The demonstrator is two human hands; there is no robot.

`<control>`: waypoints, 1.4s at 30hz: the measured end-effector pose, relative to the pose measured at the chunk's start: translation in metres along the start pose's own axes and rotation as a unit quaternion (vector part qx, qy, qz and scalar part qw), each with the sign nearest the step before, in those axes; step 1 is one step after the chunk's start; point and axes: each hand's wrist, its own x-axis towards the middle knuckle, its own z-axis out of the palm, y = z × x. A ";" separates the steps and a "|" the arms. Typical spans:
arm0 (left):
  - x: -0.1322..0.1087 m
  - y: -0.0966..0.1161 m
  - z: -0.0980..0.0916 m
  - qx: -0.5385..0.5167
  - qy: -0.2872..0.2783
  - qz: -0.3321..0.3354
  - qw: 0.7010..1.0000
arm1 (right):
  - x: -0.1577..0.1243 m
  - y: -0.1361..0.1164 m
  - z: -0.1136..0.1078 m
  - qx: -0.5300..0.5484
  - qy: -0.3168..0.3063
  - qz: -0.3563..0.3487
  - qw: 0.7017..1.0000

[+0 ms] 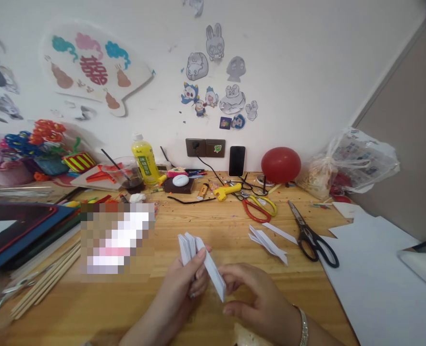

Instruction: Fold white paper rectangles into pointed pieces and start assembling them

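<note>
Several narrow folded white paper strips (pixel 187 247) fan upward from my left hand (pixel 184 281), whose thumb presses on them. One strip (pixel 213 274) slants down to the right from under that thumb. Beside its lower end is my right hand (pixel 259 300), with a bracelet at the wrist, thumb and fingers apart; the fingertips are near or touching the strip's edge. More cut paper strips (pixel 267 242) lie on the wooden table to the right, near black-handled scissors (pixel 312 235).
White paper sheets (pixel 364 269) cover the table's right side. Red-and-yellow scissors (pixel 258 209), a yellow glue gun (pixel 227 191), a phone (pixel 237 161), a red balloon (pixel 281 165) and a yellow bottle (pixel 145 161) are at the back. Wooden sticks (pixel 50 276) lie left.
</note>
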 end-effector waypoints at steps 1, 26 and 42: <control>-0.001 0.001 0.001 -0.005 -0.003 -0.004 1.000 | -0.001 0.001 0.002 -0.011 0.004 -0.005 1.000; -0.002 -0.008 -0.006 -0.008 -0.031 0.000 0.999 | -0.005 -0.005 0.007 -0.134 0.046 -0.109 0.984; -0.001 -0.007 0.000 0.056 0.045 0.023 0.997 | -0.002 -0.009 -0.001 -0.147 0.014 -0.109 0.983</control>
